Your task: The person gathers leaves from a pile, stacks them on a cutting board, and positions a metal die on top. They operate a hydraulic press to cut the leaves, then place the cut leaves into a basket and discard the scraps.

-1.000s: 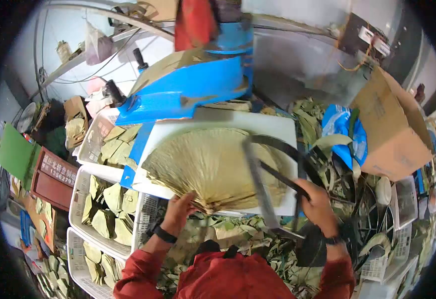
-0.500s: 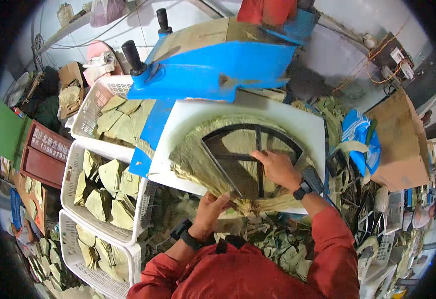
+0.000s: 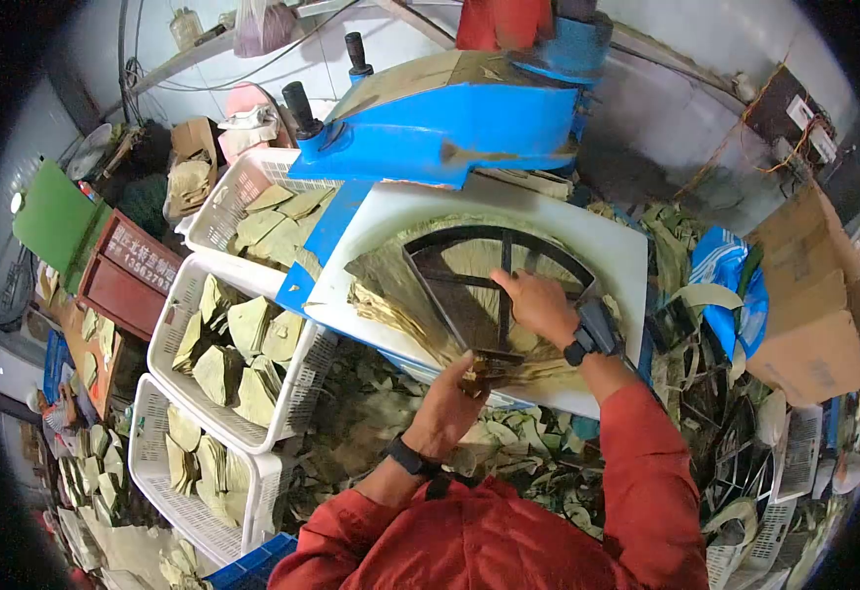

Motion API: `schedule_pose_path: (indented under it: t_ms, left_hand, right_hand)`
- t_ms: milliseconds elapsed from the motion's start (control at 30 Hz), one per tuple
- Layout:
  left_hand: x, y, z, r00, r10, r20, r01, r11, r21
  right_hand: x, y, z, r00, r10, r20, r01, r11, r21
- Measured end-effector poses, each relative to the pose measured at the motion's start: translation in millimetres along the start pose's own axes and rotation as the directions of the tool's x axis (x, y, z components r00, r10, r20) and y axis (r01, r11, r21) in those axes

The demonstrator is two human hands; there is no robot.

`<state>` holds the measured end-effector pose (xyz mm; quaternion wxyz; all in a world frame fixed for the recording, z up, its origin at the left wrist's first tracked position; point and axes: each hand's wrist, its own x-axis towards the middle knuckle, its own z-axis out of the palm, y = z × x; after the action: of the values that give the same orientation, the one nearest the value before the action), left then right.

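Note:
A black fan-shaped metal frame (image 3: 504, 236) lies on a stack of large dried leaves (image 3: 381, 270) on a white board (image 3: 619, 258). My right hand (image 3: 540, 307) presses on the frame near its middle bar, its fingers closed round or against the bar. At the stack's narrow lower end, my left hand (image 3: 449, 398) is closed on the gathered leaf stems, thumb on top. Above the board stands a blue machine (image 3: 430, 128) with black knobs.
White baskets (image 3: 169, 379) of cut leaf pieces stand at the left. Leaf scraps (image 3: 538, 438) cover the floor below the board. A cardboard box (image 3: 813, 305) and a blue bag (image 3: 730, 285) are at the right. A red sign board (image 3: 127, 265) stands at the far left.
The view has shifted, so the baskets and machine appear further right. My left hand has moved up and right to the lower tip of the leaf stack. My right hand stays on the frame.

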<state>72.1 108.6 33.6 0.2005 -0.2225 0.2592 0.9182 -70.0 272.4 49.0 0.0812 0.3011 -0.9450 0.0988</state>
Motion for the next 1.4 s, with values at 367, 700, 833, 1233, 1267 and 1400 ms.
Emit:
schedule_pose_path:
  t_ms: [367,700,833,1233,1267,1400]
  left_hand:
    - [-3.0,-20.5,10.9,0.965,0.182,-0.188,-0.137,0.964,0.229]
    - [-29.7,101.0,-5.6,0.941,0.081,0.33,-0.336,0.097,0.937]
    - [13.4,158.9,-9.2,0.725,0.095,0.682,-0.484,-0.635,0.603]
    - [76.2,285.6,-82.0,0.838,0.339,0.428,-0.48,0.086,0.873]
    - [109.7,324.6,-111.1,0.735,0.508,0.45,-0.58,0.125,0.805]
    - [154.6,441.4,-43.3,0.352,0.8,0.486,-0.742,-0.078,0.666]
  right_hand:
    - [-8.8,-23.1,-2.1,0.992,0.095,0.087,-0.089,0.994,-0.07]
    - [-9.5,-17.5,1.1,0.979,0.107,0.173,-0.091,0.991,-0.096]
    - [-0.5,-25.3,-12.1,0.958,0.145,0.247,-0.118,0.985,-0.123]
    - [-4.3,-41.1,-42.8,0.948,0.22,0.229,-0.197,0.973,-0.119]
    - [-7.3,-48.8,-52.9,0.958,0.232,0.167,-0.214,0.969,-0.119]
    - [-48.8,-97.8,-55.6,0.96,0.265,0.091,-0.276,0.952,0.135]
